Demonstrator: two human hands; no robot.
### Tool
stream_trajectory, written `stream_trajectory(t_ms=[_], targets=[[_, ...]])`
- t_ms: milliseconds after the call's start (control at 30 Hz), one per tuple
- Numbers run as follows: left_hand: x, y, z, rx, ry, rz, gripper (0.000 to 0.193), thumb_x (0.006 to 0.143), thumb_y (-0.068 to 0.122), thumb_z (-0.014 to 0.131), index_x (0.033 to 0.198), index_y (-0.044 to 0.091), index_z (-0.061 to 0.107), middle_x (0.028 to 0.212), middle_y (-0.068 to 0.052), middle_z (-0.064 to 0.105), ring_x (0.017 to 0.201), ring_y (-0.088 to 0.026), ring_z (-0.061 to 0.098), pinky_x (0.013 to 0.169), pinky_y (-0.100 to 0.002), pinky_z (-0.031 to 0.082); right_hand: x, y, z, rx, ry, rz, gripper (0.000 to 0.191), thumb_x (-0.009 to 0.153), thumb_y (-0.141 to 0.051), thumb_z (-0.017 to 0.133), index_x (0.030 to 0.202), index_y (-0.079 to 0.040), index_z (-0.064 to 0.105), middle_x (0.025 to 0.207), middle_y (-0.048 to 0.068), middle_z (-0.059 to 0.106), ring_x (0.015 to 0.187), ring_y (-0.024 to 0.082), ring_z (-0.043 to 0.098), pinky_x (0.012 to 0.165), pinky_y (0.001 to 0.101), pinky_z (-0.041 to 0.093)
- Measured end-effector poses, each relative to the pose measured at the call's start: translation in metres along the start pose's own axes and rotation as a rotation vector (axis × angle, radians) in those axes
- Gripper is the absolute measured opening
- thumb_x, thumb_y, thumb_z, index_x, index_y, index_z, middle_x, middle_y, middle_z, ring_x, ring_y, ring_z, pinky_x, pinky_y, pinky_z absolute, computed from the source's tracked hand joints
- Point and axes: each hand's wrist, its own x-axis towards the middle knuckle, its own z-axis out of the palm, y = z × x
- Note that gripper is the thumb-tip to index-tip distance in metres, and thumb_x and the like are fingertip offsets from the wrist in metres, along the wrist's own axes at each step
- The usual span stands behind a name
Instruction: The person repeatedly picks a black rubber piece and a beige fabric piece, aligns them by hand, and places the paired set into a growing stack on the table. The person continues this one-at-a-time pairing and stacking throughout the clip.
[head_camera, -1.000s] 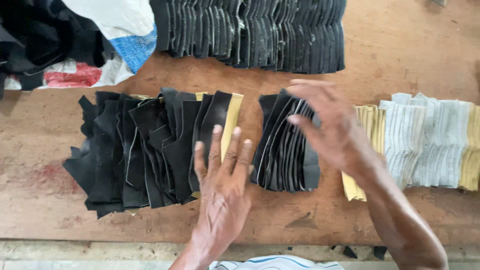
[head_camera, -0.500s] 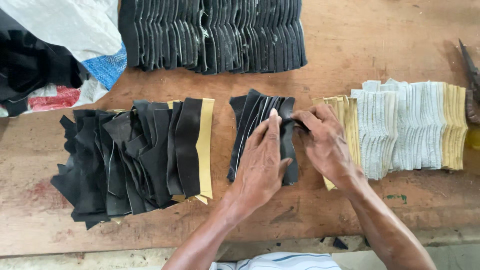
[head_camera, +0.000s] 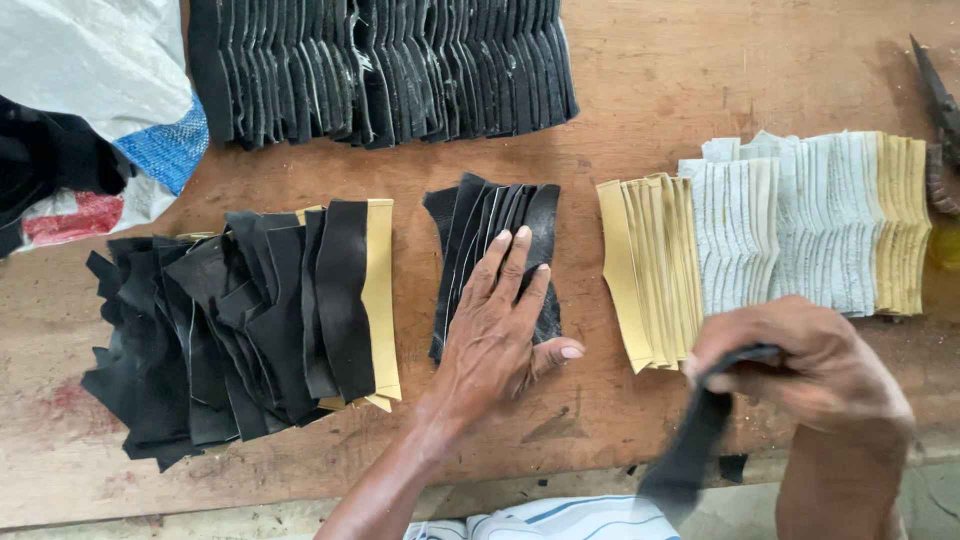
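The wooden worktop is filling the whole view, scuffed and reddish-brown, with a faint red stain near its left front edge. Across the top, a long row of black pieces is lying fanned edge over edge, running from left of centre to just past the middle. At the right, a fanned row of tan and pale grey pieces is spreading out, tan at both ends and grey in between. At the left, a loose heap of black cut pieces is sitting overlapped, with a tan strip showing along its right edge. In the top left corner a white woven sack with blue and red patches is spilling dark material.

In the middle, a small stack of black pieces is lying between the heap and the tan row, apart from both. The left hand is pressing flat on it, fingers spread wide, thumb out on the bare wood. The right hand is hovering near the front edge, just below the tan row, closed around a single black strip that is hanging down towards the person's striped clothing. At the far right edge a dark metal tool is resting, only partly in view.
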Motion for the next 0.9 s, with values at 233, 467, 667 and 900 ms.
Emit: stream_trajectory(t_ms=[233,467,667,900], targets=[[0.005,0.032,0.003,-0.748,-0.161,-0.245,0.061,0.098,0.027,0.059,0.153,0.003,0.046,0.114,-0.013,0.074,0.090,-0.020,0.076,0.078,-0.035,0.066,0.055,0.016,0.040,-0.227,0.408,0.332,0.027,0.086,-0.020,0.076,0.111,-0.009,0.073,0.093,0.006,0.078,0.079,0.014,0.073,0.067,0.0271,0.063],[0.019,-0.001,0.012,-1.187,0.200,-0.535,0.020,0.099,0.001,0.059,0.116,0.004,0.070,0.094,-0.011,0.077,0.067,-0.015,0.069,0.055,-0.032,0.059,0.082,0.014,0.042,-0.726,0.463,0.864,0.061,0.082,-0.025,0.081,0.134,-0.008,0.055,0.114,0.010,0.067,0.095,0.022,0.067,0.078,0.0372,0.058],[0.020,-0.004,0.020,-1.320,0.257,-0.465,0.018,0.104,0.000,0.056,0.117,0.001,0.069,0.096,-0.011,0.076,0.087,-0.011,0.071,0.077,-0.025,0.060,0.075,0.045,0.058,-0.942,0.476,0.616,0.048,0.087,-0.015,0.076,0.129,-0.001,0.055,0.095,0.011,0.064,0.082,0.024,0.065,0.070,0.0404,0.056],[0.022,0.003,0.021,-1.484,0.183,-0.540,0.020,0.101,0.002,0.060,0.121,-0.003,0.059,0.103,-0.012,0.075,0.084,-0.016,0.073,0.073,-0.028,0.064,0.061,0.057,0.071,-1.280,0.294,0.349,0.036,0.096,-0.006,0.063,0.131,-0.015,0.059,0.108,0.015,0.068,0.091,0.026,0.065,0.075,0.0379,0.056]])
